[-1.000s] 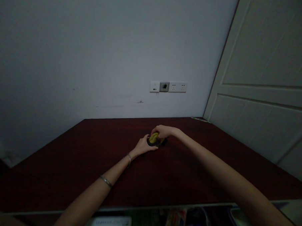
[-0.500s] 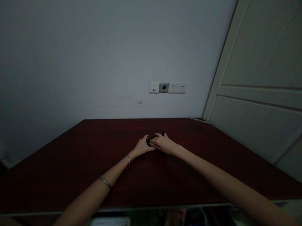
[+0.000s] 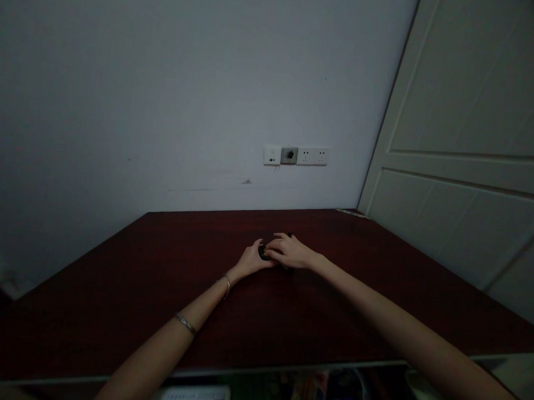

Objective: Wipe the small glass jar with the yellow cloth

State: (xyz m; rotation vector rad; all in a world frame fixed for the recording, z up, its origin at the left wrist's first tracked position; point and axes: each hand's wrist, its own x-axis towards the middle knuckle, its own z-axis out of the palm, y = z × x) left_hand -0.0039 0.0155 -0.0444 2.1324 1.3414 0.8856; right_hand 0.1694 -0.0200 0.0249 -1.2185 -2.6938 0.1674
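Both my hands meet over a small dark round object (image 3: 263, 251) in the middle of the dark red table (image 3: 157, 289). My left hand (image 3: 252, 260) cups its left side with curled fingers. My right hand (image 3: 290, 252) lies on top of it, fingers bent and pressed down, hiding most of it. Only a dark edge shows between the two hands. Bracelets ring my left wrist and forearm.
A white wall with a strip of sockets (image 3: 296, 156) rises behind the table. A pale panelled door (image 3: 468, 150) stands at the right. Below the table's front edge lie a white box (image 3: 194, 396) and colourful items (image 3: 325, 388).
A second ago my right hand held a yellow thing above the dark object. It has since lowered onto the object, and the yellow thing is hidden. My left hand stayed put.
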